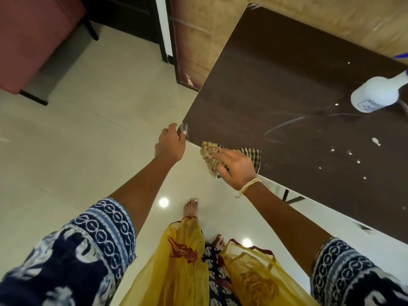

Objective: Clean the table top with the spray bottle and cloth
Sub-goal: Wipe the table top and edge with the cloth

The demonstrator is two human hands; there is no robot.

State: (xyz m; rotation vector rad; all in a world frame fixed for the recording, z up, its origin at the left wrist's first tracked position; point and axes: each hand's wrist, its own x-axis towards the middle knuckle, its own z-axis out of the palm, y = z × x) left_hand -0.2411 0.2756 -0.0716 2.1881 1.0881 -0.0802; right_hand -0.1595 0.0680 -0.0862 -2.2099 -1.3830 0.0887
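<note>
Cloth (229,154) — checked, crumpled — lies at the near corner of the dark worktop (276,89), partly overhanging the edge. Right hand (234,167) presses on it, fingers spread across the fabric; yellow thread tied at the wrist. Left hand (171,142) curls round the worktop's corner, fingers closed on the edge. Spray bottle (377,93) — white, blue nozzle — stands far right on the worktop, well apart from both hands. White spots and curved streaks mark the surface between bottle and cloth.
</note>
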